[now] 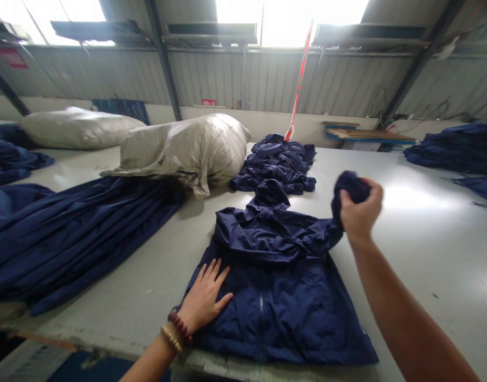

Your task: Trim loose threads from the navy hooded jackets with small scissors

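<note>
A navy hooded jacket [295,302] with a front zip lies on the table before me, its hem near the front edge and its hood pointing away. Spread flat on the jacket's left side is my left hand [207,293], fingers apart, with two bead bracelets at the wrist. My right hand [362,208] grips the end of the jacket's right-side sleeve and holds it up off the table. The upper part of the jacket is bunched in folds across the chest.
Behind the jacket sits a pile of navy garments [281,159], with a red-and-white strap [301,79] hanging above. Large pale sacks [211,148] stand at the back left. Long navy fabric [80,233] covers the left of the white table [418,254]. More navy garments [458,148] lie far right.
</note>
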